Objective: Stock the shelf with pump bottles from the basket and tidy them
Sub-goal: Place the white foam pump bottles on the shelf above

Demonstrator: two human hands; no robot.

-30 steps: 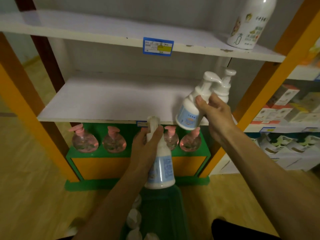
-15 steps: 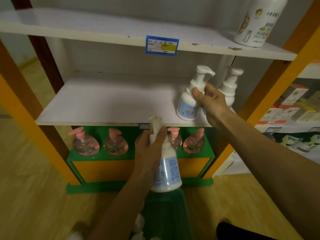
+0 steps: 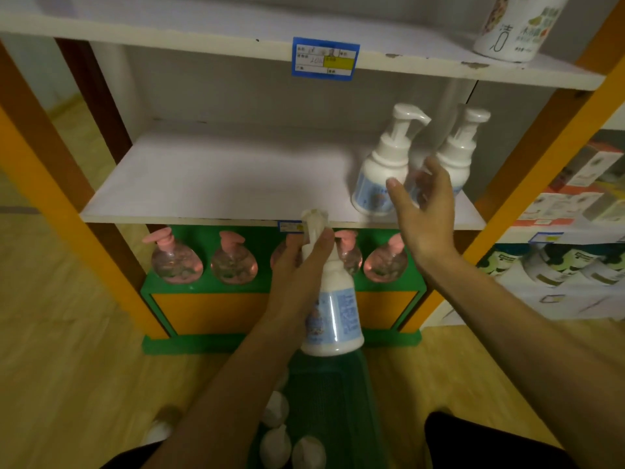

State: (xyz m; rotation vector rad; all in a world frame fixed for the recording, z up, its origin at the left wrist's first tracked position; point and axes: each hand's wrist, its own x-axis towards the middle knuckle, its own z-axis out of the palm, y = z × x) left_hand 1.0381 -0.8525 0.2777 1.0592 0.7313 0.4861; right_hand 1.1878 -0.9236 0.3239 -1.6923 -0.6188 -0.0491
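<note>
**While one bottle stands shelved, another waits in hand**

While our right hand hangs released at 4 o'clock of the shelved bottle, our left hand grasps a second bottle by its pump neck above the green basket; a third bottle stands at 3 o'clock on the shelf.

Two white pump bottles with pale blue labels stand upright at the right end of the white middle shelf, the front bottle just ahead of the rear bottle. A third matching bottle hangs upright below the shelf edge, gripped at its neck. More white bottle tops show in the green basket on the floor.
</note>
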